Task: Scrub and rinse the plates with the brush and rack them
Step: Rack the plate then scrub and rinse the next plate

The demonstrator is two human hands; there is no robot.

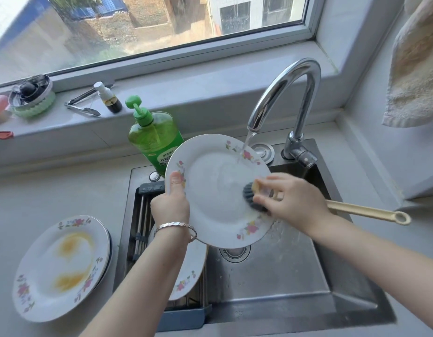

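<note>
Two-handed scrub over the steel sink (271,276), mid-task by the look of it. Grips the floral plate (218,190) at its 9 o'clock rim with the left hand (170,203), thumb curled onto the face, fingers hidden behind. Holds it tilted up and back to catch the stream from the tap (283,93) at about 1 o'clock on the rim, probably to rinse while scrubbing. Presses the dish brush (255,198) against the plate at 4 o'clock with the right hand (293,198), fingers curled round the cream handle just behind the head, wrist bent, handle trailing toward 3 o'clock. Leaves one clean-looking plate (188,271) on the rack (142,215) at 7 o'clock below, and stacked soiled plates (57,268), smeared yellow on top, on the counter out at 8 o'clock
</note>
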